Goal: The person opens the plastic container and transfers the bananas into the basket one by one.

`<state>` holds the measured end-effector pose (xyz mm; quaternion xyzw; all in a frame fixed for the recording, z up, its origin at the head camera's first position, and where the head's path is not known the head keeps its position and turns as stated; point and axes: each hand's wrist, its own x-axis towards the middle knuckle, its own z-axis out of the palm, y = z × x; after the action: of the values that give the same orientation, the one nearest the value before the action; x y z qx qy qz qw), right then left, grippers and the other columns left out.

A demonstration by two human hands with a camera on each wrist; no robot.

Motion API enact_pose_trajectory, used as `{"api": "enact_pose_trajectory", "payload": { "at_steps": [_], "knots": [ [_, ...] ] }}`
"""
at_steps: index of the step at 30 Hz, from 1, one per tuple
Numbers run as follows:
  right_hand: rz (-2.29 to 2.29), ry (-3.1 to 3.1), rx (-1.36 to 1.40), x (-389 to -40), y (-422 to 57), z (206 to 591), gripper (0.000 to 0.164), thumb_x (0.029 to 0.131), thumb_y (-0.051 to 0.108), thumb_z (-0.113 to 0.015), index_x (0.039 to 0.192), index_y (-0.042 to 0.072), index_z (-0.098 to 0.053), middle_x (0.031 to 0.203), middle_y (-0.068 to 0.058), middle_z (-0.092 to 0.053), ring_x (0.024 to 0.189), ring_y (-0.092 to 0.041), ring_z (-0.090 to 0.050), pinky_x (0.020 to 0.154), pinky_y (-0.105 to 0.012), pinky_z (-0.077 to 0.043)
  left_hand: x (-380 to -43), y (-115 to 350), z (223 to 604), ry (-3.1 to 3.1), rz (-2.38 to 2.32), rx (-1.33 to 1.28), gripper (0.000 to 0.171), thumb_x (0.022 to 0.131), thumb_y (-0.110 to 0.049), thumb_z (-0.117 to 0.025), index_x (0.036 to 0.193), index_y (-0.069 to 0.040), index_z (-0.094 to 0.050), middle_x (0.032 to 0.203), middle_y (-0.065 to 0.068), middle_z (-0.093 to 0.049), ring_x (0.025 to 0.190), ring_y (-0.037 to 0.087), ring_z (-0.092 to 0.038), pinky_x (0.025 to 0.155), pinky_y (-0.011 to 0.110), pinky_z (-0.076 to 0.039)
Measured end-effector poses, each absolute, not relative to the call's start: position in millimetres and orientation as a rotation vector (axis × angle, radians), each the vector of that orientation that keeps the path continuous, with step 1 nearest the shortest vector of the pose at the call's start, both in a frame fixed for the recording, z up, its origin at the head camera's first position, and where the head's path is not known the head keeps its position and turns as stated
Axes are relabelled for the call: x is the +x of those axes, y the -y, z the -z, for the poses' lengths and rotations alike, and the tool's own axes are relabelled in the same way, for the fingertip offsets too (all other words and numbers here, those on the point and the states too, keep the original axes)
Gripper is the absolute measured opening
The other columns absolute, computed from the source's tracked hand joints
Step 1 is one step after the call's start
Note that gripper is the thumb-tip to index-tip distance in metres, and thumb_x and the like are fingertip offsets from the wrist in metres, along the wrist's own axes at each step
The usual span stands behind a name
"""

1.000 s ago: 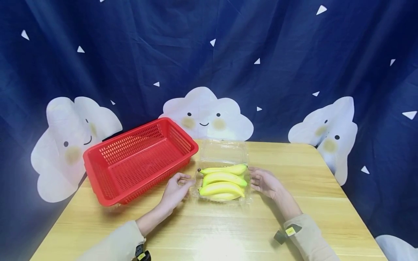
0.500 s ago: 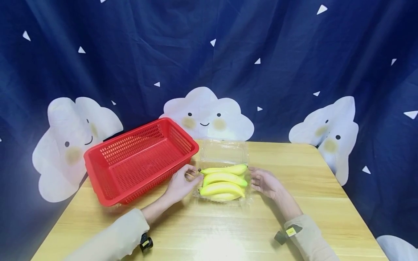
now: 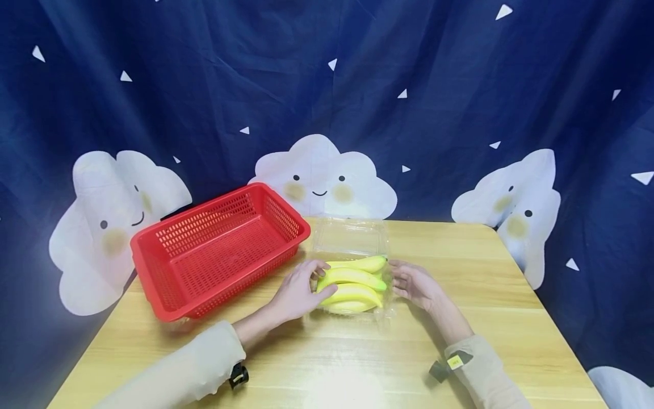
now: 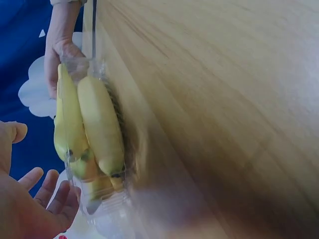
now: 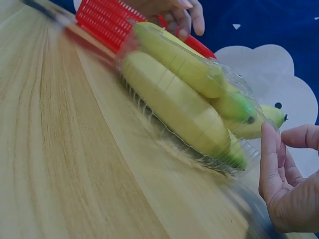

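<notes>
Several yellow bananas (image 3: 352, 276) lie in a clear plastic clamshell container (image 3: 386, 309) on the table. Its clear lid (image 3: 349, 236) is folded back behind them. My left hand (image 3: 301, 289) reaches over the container's left side, thumb and fingers spread around the banana ends. In the left wrist view, the fingers of that left hand (image 4: 37, 209) stay apart, gripping nothing. My right hand (image 3: 416, 286) is at the container's right edge. Seen from the right wrist, the thumb and fingers of the right hand (image 5: 289, 184) pinch the clear rim beside the green-tipped bananas (image 5: 174, 102).
A red plastic basket (image 3: 232, 250) with slotted walls stands on the left, close to the left forearm. The wooden table (image 3: 460, 255) extends to the right and in front. A dark blue curtain (image 3: 434, 113) with white clouds hangs behind the table.
My left hand has moved right and slightly forward, from beside the container to over the bananas' left ends. The right hand and the container have stayed in place.
</notes>
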<state>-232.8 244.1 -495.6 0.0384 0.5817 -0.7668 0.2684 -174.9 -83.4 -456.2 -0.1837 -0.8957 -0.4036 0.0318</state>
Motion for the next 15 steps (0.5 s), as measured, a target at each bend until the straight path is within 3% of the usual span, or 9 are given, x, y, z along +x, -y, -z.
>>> {"api": "enact_pose_trajectory", "payload": {
  "at_steps": [8,15],
  "knots": [
    [2.072,-1.558,0.118,-233,-244,496,0.053,0.108,0.008,-0.046,0.157,-0.001,-0.030,0.097,0.010,-0.069,0.080,-0.003,-0.062,0.074,-0.018,-0.058,-178,74,463,2.804,1.104,-0.674,0.046,0.092,-0.040,-0.078,0.128,-0.016,-0.067,0.108,-0.001,-0.069,0.098,0.012,-0.058,0.084,0.031,-0.047],
    [2.075,-1.559,0.117,-233,-244,497,0.050,0.107,0.008,-0.045,0.155,0.000,-0.032,0.097,0.010,-0.069,0.079,-0.002,-0.062,0.073,-0.017,-0.058,-180,67,463,2.824,1.057,-0.747,0.047,0.093,-0.042,-0.077,0.131,-0.017,-0.066,0.111,0.000,-0.069,0.101,0.015,-0.060,0.089,0.038,-0.050]
  ]
}}
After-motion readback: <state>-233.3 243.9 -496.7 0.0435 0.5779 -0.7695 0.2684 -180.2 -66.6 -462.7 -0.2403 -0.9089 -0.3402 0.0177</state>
